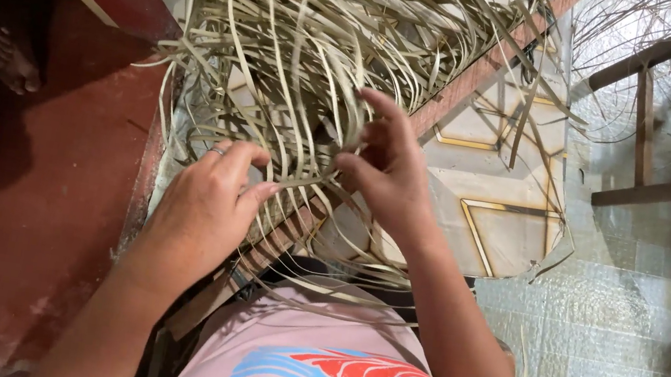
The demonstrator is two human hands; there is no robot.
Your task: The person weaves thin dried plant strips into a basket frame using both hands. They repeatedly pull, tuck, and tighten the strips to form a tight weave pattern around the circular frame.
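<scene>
Presently, both hands work in a loose mass of thin, flat, pale-green cane strips (304, 42) that fans out over the upper middle of the view.

Left hand (204, 209): the thumb and forefinger are pinched closed on one of the strips, at the lower edge of the mass. A ring sits on one finger. The remaining fingers curl over neighbouring strips.

Right hand (387, 170): the thumb and fingertips grasp strips just beside the left hand's pinch point; the fingers are bent inward and partly buried among the strands. Exactly how many strips this hand holds cannot be determined.

The strips rest across a long reddish-brown wooden batten (467, 80) that runs diagonally from the upper right down toward the person's lap. Beneath both lies a cream panel with gold-edged hexagon pattern (506, 232).

Surroundings: a dark red floor surface (20, 221) occupies the left side, where another person's bare foot (5, 59) is visible at the upper left. A dark wooden stool frame (666, 114) stands at the upper right on pale green patterned tiles (639, 349). The person's pink printed shirt (327, 365) fills the lower centre.
</scene>
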